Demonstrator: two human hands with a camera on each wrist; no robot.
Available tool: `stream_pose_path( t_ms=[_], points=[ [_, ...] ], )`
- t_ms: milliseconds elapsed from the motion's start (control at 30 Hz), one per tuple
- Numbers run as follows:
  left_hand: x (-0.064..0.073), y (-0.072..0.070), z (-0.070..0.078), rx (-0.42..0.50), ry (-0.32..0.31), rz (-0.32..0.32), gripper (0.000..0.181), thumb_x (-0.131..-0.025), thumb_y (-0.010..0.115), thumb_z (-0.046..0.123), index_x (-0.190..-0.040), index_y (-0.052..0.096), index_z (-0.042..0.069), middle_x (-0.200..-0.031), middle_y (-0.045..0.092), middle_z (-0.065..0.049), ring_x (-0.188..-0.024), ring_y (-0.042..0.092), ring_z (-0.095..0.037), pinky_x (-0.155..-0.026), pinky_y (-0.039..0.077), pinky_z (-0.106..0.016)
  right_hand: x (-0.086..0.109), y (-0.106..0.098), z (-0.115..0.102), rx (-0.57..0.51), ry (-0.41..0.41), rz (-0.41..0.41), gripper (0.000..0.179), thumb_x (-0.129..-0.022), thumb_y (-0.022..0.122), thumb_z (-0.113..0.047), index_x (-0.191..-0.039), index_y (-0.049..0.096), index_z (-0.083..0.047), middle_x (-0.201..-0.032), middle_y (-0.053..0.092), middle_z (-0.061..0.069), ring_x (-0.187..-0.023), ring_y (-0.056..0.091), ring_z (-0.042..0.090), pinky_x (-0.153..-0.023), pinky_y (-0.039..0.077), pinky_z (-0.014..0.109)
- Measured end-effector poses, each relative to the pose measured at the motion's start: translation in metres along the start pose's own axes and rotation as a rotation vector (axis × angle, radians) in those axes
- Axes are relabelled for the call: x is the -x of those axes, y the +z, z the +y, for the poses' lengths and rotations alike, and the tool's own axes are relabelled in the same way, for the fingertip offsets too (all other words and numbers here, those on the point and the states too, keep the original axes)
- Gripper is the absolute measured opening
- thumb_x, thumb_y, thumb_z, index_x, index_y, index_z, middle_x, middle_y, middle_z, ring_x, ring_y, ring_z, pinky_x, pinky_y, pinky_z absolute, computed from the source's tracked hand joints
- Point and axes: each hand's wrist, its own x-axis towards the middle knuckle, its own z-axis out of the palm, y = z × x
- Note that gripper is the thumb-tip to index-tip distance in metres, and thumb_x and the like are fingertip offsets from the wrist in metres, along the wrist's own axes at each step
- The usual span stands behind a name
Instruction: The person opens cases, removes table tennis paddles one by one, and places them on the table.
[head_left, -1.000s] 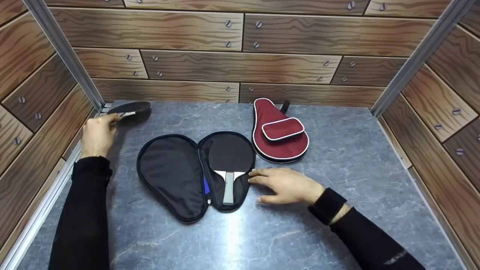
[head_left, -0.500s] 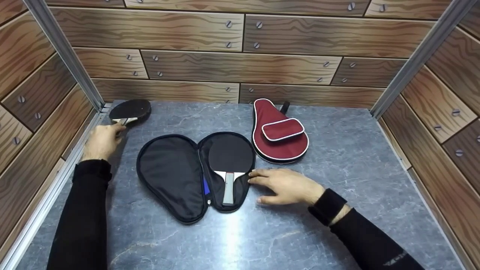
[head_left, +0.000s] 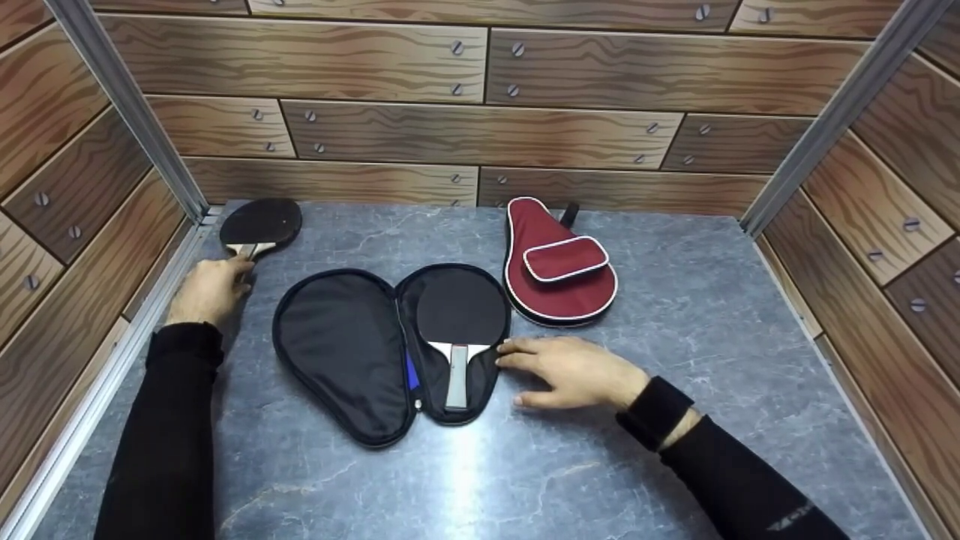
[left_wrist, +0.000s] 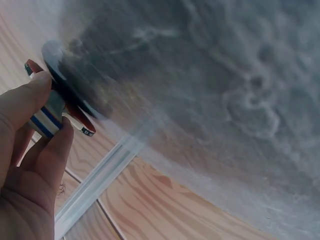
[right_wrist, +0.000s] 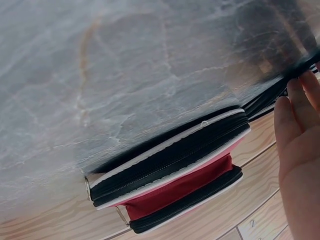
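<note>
At the far left corner my left hand [head_left: 208, 289] pinches the handle of a table tennis bat [head_left: 262, 223]. Its black face is turned up; in the left wrist view thumb and fingers hold the striped handle [left_wrist: 47, 120]. A black bat case [head_left: 341, 349] lies unzipped and spread flat in the middle. Inside its right half rests a second table tennis bat [head_left: 462, 311], black face up, grey handle toward me. My right hand [head_left: 574, 371] lies with extended fingers, fingertips right at that half's right edge.
A closed red bat case [head_left: 566, 289] with white piping and a front pocket lies behind my right hand, with a black strap [head_left: 570, 215] at its far end. Wood-patterned walls [head_left: 480, 67] and metal corner posts [head_left: 135, 90] enclose the grey marbled table [head_left: 697, 300].
My left hand has drawn slightly back and right. The bat it pinches has tipped from nearly edge-on to lie flatter, black face up. The right hand and both cases have not moved.
</note>
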Motion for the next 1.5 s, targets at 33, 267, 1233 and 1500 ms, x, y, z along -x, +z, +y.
stream_pose_path(
  t_ms=[33,267,1233,1500],
  points=[
    [0.0,0.0,0.0,-0.006,0.007,-0.003,0.037,-0.088,0.078,-0.002,-0.124,0.073,-0.001,-0.125,0.072,-0.031,-0.108,0.069,-0.059,-0.088,0.055,-0.071,0.0,0.0,0.0,0.001,-0.003,0.002,0.067,-0.099,0.058,-0.066,-0.152,0.057,-0.026,-0.159,0.055,-0.002,-0.144,0.057,0.015,-0.111,0.056,0.041],
    [0.002,0.003,-0.003,-0.046,0.028,-0.06,0.028,-0.09,0.077,0.002,-0.118,0.074,0.001,-0.112,0.075,-0.031,-0.102,0.071,-0.058,-0.086,0.055,-0.071,-0.001,0.0,0.0,0.003,-0.017,-0.002,0.067,-0.099,0.058,-0.066,-0.152,0.056,-0.025,-0.16,0.054,-0.001,-0.143,0.057,0.016,-0.111,0.056,0.042],
    [-0.011,-0.022,0.059,-0.081,0.03,-0.062,0.045,-0.106,0.059,0.028,-0.148,0.061,0.011,-0.152,0.06,-0.02,-0.137,0.06,-0.046,-0.106,0.05,-0.069,-0.003,-0.004,-0.004,0.019,-0.008,0.01,0.065,-0.098,0.06,-0.064,-0.15,0.06,-0.024,-0.156,0.057,-0.002,-0.141,0.059,0.017,-0.11,0.056,0.042],
    [-0.016,-0.022,0.095,-0.112,0.142,-0.038,0.044,-0.105,0.062,0.03,-0.144,0.065,0.008,-0.149,0.065,-0.017,-0.142,0.059,-0.037,-0.115,0.049,-0.06,-0.005,-0.003,-0.004,0.007,-0.008,0.015,0.065,-0.097,0.063,-0.063,-0.149,0.06,-0.024,-0.155,0.058,-0.002,-0.141,0.059,0.016,-0.109,0.057,0.042]
  ],
)
